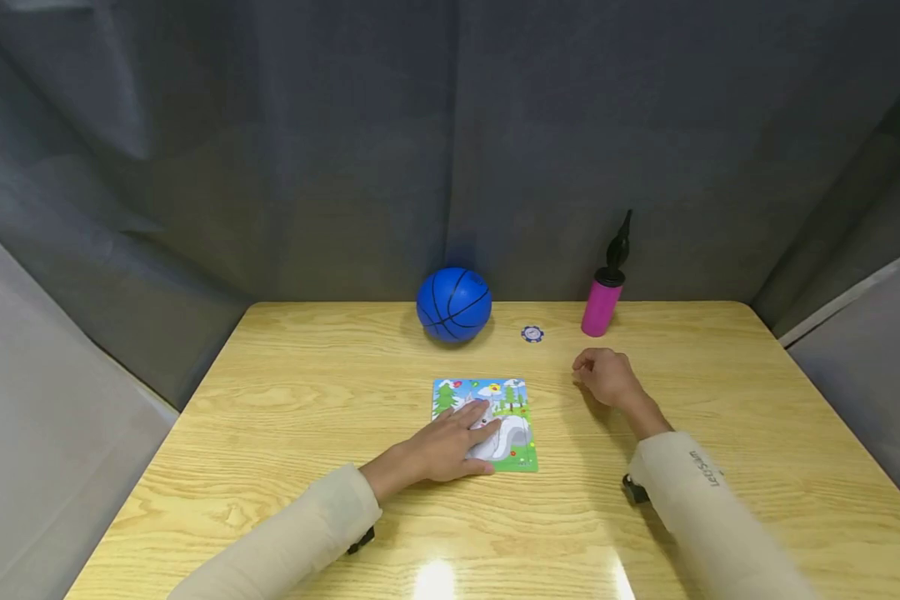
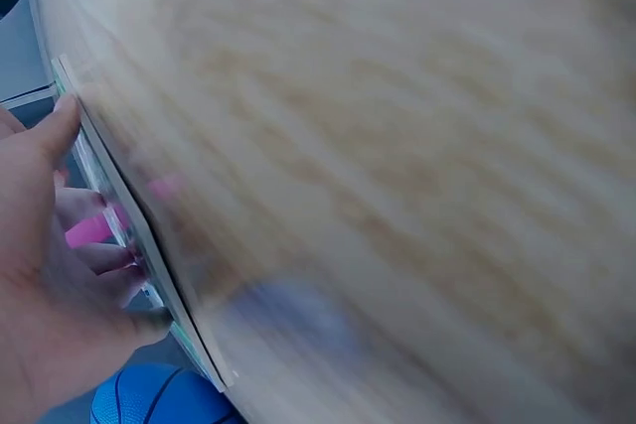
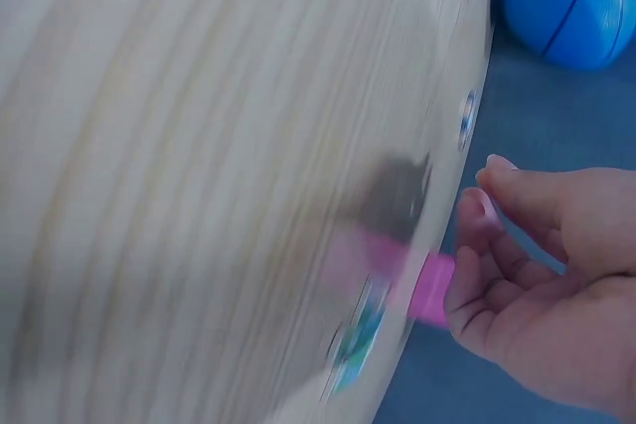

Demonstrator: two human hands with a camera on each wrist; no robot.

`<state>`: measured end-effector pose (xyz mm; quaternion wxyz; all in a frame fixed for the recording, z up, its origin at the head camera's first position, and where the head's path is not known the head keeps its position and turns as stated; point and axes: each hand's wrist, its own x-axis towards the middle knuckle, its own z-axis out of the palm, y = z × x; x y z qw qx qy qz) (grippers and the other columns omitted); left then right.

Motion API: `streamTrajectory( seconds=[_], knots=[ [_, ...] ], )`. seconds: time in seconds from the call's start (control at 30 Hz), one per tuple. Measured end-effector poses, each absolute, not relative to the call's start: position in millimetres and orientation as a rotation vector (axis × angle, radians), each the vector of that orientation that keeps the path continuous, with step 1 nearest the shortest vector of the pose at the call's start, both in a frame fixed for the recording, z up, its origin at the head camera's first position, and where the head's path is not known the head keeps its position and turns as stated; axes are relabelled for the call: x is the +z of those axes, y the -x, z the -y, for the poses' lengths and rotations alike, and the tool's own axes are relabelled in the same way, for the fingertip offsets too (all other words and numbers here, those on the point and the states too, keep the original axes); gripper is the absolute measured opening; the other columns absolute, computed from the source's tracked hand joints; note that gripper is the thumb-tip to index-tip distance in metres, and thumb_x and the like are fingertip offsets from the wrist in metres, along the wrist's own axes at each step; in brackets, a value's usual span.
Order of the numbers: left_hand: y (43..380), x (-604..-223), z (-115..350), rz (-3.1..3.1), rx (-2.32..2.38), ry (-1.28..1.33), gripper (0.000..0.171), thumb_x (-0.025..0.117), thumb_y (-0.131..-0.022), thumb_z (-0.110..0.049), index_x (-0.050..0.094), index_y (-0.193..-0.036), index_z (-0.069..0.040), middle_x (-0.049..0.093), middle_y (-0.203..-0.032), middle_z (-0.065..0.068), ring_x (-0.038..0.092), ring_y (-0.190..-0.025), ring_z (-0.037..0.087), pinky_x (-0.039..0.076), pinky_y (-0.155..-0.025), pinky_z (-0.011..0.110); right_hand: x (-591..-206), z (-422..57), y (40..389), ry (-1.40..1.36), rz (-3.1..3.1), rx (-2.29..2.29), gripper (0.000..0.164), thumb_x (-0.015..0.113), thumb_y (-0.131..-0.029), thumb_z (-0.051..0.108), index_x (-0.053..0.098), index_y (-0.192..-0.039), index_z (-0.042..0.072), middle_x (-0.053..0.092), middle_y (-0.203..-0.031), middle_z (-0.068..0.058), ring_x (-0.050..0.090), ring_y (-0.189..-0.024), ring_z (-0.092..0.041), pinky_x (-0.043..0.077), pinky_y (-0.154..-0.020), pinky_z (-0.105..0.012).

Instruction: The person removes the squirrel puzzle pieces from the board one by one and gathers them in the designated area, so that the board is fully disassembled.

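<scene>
Left hand (image 1: 450, 443) spread on one picture board (image 1: 516, 433); right hand (image 1: 607, 379) loosely curled, seemingly idle; one ball (image 1: 453, 305).

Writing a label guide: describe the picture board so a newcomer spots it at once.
On the wood-grain table, find the blue ball near the far edge, then come nearer. There, partly under the spread left hand, lies a flat picture board printed with a bright woodland scene. Its squarish shape sets it apart from the ball and the small round chip beyond it.
</scene>
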<state>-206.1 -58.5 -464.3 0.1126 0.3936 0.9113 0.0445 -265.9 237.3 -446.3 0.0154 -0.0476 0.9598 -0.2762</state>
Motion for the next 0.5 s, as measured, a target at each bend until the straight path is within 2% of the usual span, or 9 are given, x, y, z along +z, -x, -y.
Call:
streamTrajectory(
  seconds=[0.37, 0.5],
  knots=[
    [209.2, -461.7, 62.8, -2.683, 0.129, -1.177, 0.071, 0.041, -0.095, -0.057, 0.027, -0.151, -0.016, 0.017, -0.159, 0.015, 0.017, -0.147, 0.028, 0.024, -0.117, 0.046, -449.2, -174.3, 274.3, 0.206, -2.955, -0.894, 0.011, 0.065, -0.089, 0.012, 0.068, -0.093, 0.003, 0.066, -0.081, -0.008, 0.057, -0.077, -0.02, 0.048, -0.072, -0.035],
    [210.7, -457.6, 68.6, -2.695, 0.153, -1.139, 0.07, 0.041, -0.095, -0.057, 0.029, -0.15, -0.016, 0.018, -0.159, 0.014, 0.018, -0.147, 0.027, 0.024, -0.117, 0.047, -450.3, -158.1, 275.2, 0.255, -2.927, -0.911, 0.012, 0.067, -0.088, 0.013, 0.069, -0.094, 0.003, 0.067, -0.082, -0.007, 0.058, -0.076, -0.017, 0.048, -0.071, -0.031]
  ],
)
